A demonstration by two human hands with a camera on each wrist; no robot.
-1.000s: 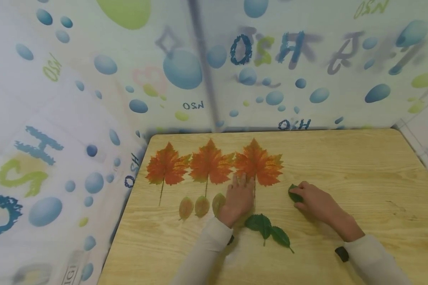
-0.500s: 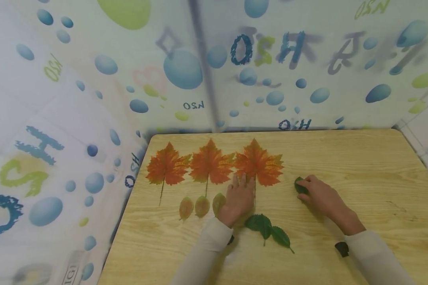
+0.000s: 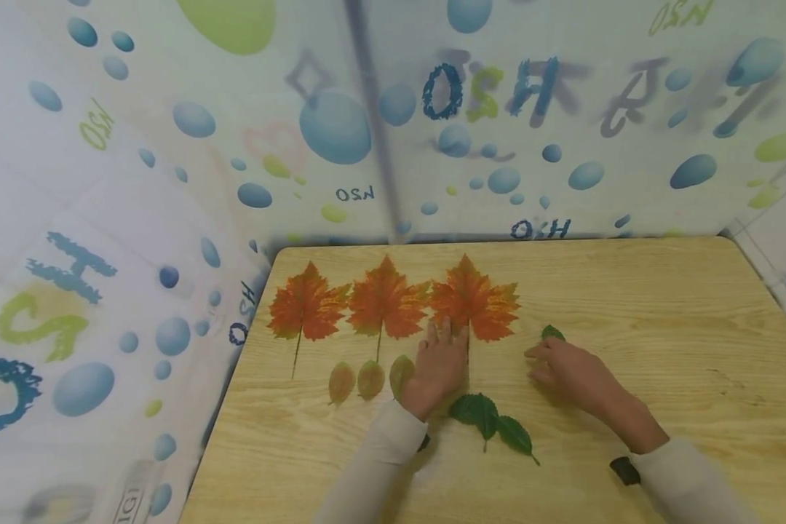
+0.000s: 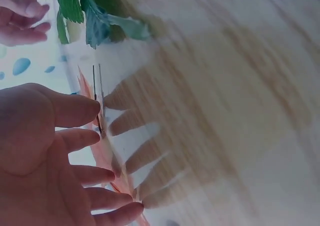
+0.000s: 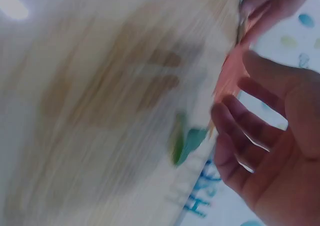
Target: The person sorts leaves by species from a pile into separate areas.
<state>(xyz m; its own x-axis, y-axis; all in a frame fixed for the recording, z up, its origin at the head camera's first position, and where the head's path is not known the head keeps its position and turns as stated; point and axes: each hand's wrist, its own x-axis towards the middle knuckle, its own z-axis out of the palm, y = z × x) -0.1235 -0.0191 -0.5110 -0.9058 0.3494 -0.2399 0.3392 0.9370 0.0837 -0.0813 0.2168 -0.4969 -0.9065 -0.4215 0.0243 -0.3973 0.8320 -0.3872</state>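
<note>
Three orange maple leaves (image 3: 386, 297) lie in a row along the back left of the table. My left hand (image 3: 435, 367) rests with fingers spread at the lower edge of the rightmost maple leaf (image 3: 474, 291), by its stem. In the left wrist view the fingers of the left hand (image 4: 65, 156) are stretched out and hold nothing. A single green leaf (image 3: 553, 332) lies to the right, partly hidden behind my right hand (image 3: 579, 375). The right wrist view has this green leaf (image 5: 187, 143) apart from the loosely bent fingers of the right hand (image 5: 275, 141).
Three small yellow-brown leaves (image 3: 370, 380) lie below the maple leaves, one partly covered by the left hand. Several dark green leaves (image 3: 487, 418) overlap nearer the front. A patterned wall (image 3: 498, 145) rises behind the wooden table (image 3: 661, 306).
My right hand, which pinched the green leaf and shifted it slightly right, has let go. It has since moved a little left and nearer, away from the leaf. The left hand stays put.
</note>
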